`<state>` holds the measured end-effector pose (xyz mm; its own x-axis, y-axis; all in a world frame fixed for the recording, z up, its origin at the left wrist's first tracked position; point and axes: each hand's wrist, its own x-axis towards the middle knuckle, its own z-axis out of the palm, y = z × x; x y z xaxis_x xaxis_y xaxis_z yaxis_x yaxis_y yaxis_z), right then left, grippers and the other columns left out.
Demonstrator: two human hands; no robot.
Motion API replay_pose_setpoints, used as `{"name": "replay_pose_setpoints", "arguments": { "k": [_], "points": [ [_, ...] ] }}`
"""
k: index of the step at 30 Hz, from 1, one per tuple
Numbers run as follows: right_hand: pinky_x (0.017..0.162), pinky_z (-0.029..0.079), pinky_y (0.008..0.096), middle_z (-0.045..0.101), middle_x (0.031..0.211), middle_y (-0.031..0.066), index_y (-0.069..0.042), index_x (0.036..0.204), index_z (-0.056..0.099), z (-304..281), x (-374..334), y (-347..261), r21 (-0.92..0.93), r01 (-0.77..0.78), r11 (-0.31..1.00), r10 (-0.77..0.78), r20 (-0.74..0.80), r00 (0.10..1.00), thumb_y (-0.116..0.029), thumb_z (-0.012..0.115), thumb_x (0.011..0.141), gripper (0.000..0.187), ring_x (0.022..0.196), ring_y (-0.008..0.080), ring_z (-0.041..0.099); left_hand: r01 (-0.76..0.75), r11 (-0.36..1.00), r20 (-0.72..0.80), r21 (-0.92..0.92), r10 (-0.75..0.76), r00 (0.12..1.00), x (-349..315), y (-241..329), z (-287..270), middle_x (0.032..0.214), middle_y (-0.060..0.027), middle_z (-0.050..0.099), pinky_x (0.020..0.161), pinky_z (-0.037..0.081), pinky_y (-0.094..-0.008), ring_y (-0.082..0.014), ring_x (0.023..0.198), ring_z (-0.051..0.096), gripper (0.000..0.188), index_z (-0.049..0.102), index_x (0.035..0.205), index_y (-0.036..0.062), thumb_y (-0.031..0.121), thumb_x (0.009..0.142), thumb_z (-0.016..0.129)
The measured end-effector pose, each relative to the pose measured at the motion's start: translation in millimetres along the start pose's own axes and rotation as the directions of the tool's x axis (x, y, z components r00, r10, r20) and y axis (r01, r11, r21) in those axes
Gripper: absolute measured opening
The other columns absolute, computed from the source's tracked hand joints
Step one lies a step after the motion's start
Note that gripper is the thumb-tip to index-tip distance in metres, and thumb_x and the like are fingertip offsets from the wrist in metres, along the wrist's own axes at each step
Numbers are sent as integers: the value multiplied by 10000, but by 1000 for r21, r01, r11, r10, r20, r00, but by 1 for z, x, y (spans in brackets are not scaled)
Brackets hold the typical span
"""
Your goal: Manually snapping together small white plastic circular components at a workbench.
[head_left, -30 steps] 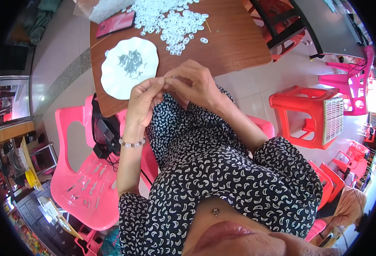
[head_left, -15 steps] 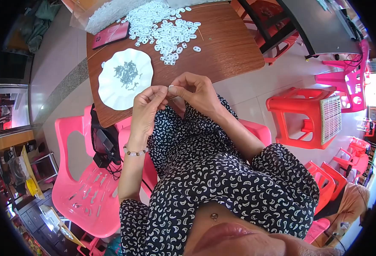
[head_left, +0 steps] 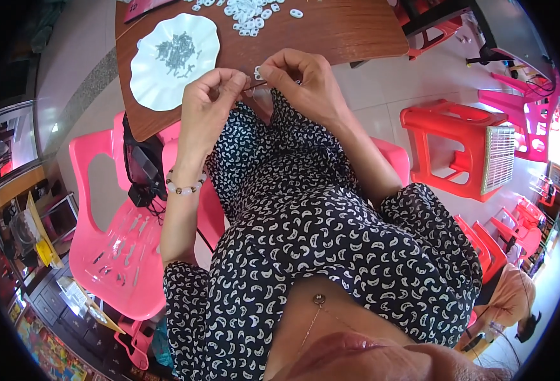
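1. A small white plastic ring piece (head_left: 258, 73) is being pinched at the fingertips of the right hand (head_left: 299, 79), just above the near edge of the wooden table (head_left: 350, 32), over the person's lap.
2. The left hand (head_left: 207, 105) is closing thumb and forefinger on something thin and dark, seemingly a small metal pin (head_left: 249, 86), though it is too small to tell for certain. Its tip is meeting the white piece.
3. Both hands are working tip to tip, nearly touching, so the step in hand appears to be fitting the pin into the ring.
4. Judging from this, the next move is calling for steady alignment and a firm push while neither pinch slackens.
5. A white scalloped plate (head_left: 146, 79) holding a heap of small grey metal parts (head_left: 175, 49) is sitting near the table's left edge, close to the left hand.
6. A scatter of loose white rings (head_left: 248, 11) is lying toward the far edge.
7. A pink plastic chair (head_left: 112, 241) is standing at the person's left, a red stool (head_left: 445, 146) at the right.
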<state>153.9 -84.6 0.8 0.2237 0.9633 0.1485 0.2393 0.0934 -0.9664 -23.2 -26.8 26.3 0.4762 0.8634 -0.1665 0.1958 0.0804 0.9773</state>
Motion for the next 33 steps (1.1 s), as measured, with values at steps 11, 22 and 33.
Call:
{"name": "replay_pose_setpoints", "arguments": {
  "k": [11, 22, 33],
  "points": [
    [527, 429, 252, 627, 659, 46, 20, 856, 662, -1, -10, -20, -33, -42, 999, 43, 36, 998, -189, 665, 866, 209, 565, 67, 521, -62, 994, 15, 91, 61, 998, -6, 4, 5, 780, -19, 664, 680, 454, -214, -69, 719, 577, 144, 667, 906, -32, 96, 927, 605],
    [509, 436, 252, 634, 637, 61, 16, 850, 662, 3, -8, -15, -58, 31, 998, -28, 39, 999, -181, 659, 872, 198, 553, 82, 561, -59, 988, 1, 139, 60, 998, -6, 1, 5, 758, -10, 672, 619, 437, -193, -45, 671, 562, 142, 680, 908, -31, 99, 919, 625],
    [525, 458, 246, 647, 648, 66, 22, 852, 657, 8, -10, -10, -71, 40, 997, -38, 25, 999, -177, 660, 872, 200, 570, 84, 588, -66, 986, -62, 150, 76, 995, -6, -7, 9, 725, -13, 672, 567, 424, -186, -39, 634, 557, 113, 691, 880, -32, 74, 889, 654]
  ]
}}
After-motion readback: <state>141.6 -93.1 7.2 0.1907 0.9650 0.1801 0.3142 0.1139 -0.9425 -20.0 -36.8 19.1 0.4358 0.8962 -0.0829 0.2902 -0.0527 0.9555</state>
